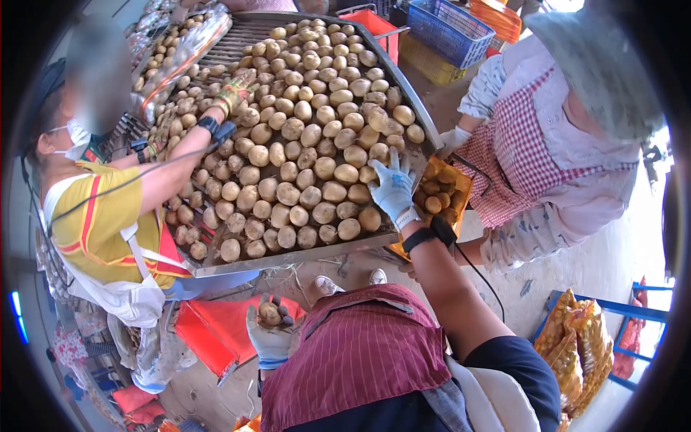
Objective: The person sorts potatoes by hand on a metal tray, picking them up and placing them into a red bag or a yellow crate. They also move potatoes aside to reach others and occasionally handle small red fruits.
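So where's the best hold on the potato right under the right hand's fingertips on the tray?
Probably around its rounded middle, coming from above. The potato lies on top of the pile with its upper surface exposed, while neighbours crowd its sides. The right hand is already spread above that corner of the tray; the left hand holds another potato.

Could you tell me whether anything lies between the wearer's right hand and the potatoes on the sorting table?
Nothing visible does: the gloved right hand already rests on the potatoes at the table's near edge.
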Available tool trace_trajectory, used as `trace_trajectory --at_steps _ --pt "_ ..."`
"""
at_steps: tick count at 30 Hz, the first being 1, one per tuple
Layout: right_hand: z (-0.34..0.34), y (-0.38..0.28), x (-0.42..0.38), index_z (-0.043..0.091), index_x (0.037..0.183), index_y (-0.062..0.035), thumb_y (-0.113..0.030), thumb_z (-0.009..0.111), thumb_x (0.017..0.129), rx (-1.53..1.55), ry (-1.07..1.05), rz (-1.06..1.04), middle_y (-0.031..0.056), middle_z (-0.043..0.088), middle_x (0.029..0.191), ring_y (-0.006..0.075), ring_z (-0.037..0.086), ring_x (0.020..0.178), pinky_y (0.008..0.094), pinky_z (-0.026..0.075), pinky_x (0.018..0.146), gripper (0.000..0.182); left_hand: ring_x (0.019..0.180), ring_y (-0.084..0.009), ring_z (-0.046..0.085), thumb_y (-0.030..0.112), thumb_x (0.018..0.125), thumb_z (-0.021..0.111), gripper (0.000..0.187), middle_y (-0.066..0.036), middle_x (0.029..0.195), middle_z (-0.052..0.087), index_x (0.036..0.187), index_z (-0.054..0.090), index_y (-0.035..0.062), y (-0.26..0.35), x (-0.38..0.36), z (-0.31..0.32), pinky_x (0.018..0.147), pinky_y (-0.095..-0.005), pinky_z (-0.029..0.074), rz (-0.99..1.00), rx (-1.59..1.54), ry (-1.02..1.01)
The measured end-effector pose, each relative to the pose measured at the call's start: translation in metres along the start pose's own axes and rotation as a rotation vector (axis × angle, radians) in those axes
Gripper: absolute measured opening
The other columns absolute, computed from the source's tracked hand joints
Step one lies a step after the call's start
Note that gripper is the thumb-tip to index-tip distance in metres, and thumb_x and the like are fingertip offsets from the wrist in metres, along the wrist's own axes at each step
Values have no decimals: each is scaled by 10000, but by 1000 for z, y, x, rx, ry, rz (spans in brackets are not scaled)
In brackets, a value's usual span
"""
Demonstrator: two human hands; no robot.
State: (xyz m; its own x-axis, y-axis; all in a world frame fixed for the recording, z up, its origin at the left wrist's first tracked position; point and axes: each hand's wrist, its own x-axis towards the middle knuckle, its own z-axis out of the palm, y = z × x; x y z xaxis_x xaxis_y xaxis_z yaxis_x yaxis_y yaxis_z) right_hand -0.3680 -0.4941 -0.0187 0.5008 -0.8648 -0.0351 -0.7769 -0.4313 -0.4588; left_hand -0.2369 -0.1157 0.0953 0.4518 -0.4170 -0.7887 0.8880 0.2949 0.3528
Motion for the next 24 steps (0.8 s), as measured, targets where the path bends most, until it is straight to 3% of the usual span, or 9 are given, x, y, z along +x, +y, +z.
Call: trace_trajectory --at_steps 7,12,14,17,19,20,21,23,24 --pt "0 11 18 631 1212 -263 -334 830 665 -58 -143 -21 142 303 1556 432 224 1440 699 238 1084 587 851 -244 647 406 914 615 369 -71 1074 668 1128 611 106 -19 -4 7 727 -373 526 75 -22 94" --pt "-16 -12 -16 661 1098 -172 -313 858 623 337 252 -140 148 463 1414 390 372 1340 557 305 1080 533 785 -194 641 372 923 646 330 -61 949 662 1127 604 117 -29 21 37 655 -340 533 50 344 -19" --pt "-31 -46 -49 650 1103 -181 -343 850 629 617 -53 -391 156 485 1359 386 421 1290 541 300 1085 540 764 -185 639 380 924 651 356 -60 931 659 1153 601 112 -40 36 48 628 -327 532 3 424 -156" --pt "-60 -86 -85 609 1156 -107 -351 768 736 391 57 -777 188 556 1255 380 497 1203 477 375 1042 511 701 -198 620 467 955 574 445 -82 920 665 1164 608 76 -49 49 65 605 -321 538 -4 436 -213" --pt "-39 -48 -55 591 1167 -66 -304 677 876 182 53 -358 163 529 1302 358 500 1205 417 386 1047 386 662 -211 617 559 959 503 536 -99 916 666 1175 603 78 -38 36 74 564 -336 533 -23 307 -276" --pt "-32 -23 -44 566 1232 -9 -321 642 894 484 166 -161 237 562 1262 399 490 1222 487 391 1036 466 637 -217 610 615 945 479 597 -106 915 667 1160 600 71 -37 50 44 522 -366 515 322 657 -115" --pt "-4 15 -34 539 1286 -18 -199 606 931 534 118 133 183 530 1336 354 481 1251 429 395 1054 404 641 -214 607 618 942 479 582 -104 904 666 1122 602 79 -31 80 -9 513 -383 497 191 255 -88" --pt "20 53 -14 390 1445 -4 -409 587 944 147 308 99 243 397 1480 401 338 1383 476 250 1160 674 640 -210 603 638 923 496 588 -100 898 667 1104 614 91 -3 28 37 517 -371 481 26 60 -169" --pt "33 63 -10 325 1493 -22 -441 581 944 377 214 113 236 315 1532 400 240 1434 477 191 1187 737 643 -209 603 663 896 517 611 -98 928 678 1134 626 111 11 24 5 528 -360 482 62 66 -139"
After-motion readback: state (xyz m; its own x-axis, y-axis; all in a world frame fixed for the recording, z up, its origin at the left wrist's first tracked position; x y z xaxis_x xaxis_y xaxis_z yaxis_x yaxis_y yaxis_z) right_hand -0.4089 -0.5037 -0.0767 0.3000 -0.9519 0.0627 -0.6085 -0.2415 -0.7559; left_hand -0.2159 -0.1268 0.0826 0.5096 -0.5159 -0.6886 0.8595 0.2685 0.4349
